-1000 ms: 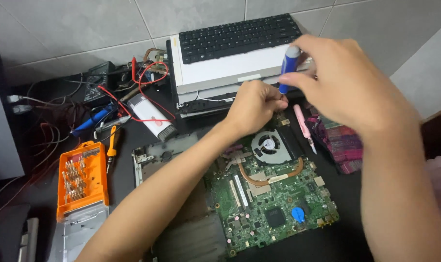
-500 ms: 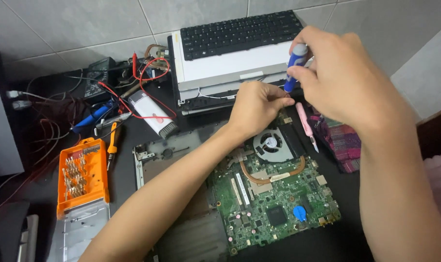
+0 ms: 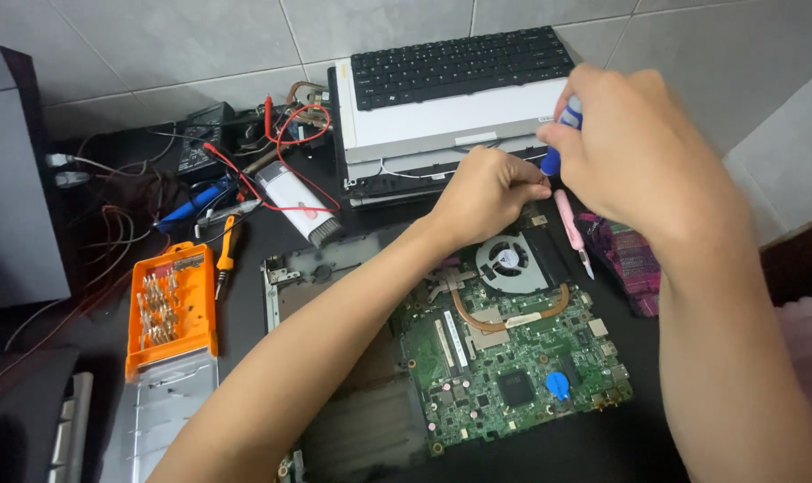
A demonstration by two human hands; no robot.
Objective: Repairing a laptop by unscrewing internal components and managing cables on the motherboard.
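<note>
Right hand (image 3: pixel 643 148) closed around blue-handled screwdriver (image 3: pixel 560 134), held upright above far edge of green motherboard (image 3: pixel 513 358); left hand (image 3: pixel 491 192) closed, fingertips pinched just beside screwdriver tip, above cooling fan (image 3: pixel 511 261). Pink tool (image 3: pixel 573 231) lying right of fan. Orange bit case (image 3: pixel 171 304) at left on dark worktop (image 3: pixel 245 313); detached laptop keyboard (image 3: pixel 460 63) beyond

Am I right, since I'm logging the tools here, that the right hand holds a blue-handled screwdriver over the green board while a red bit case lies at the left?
Not quite. In the head view the bit case is orange, not red. The right hand does hold the blue-handled screwdriver over the green board.
</note>
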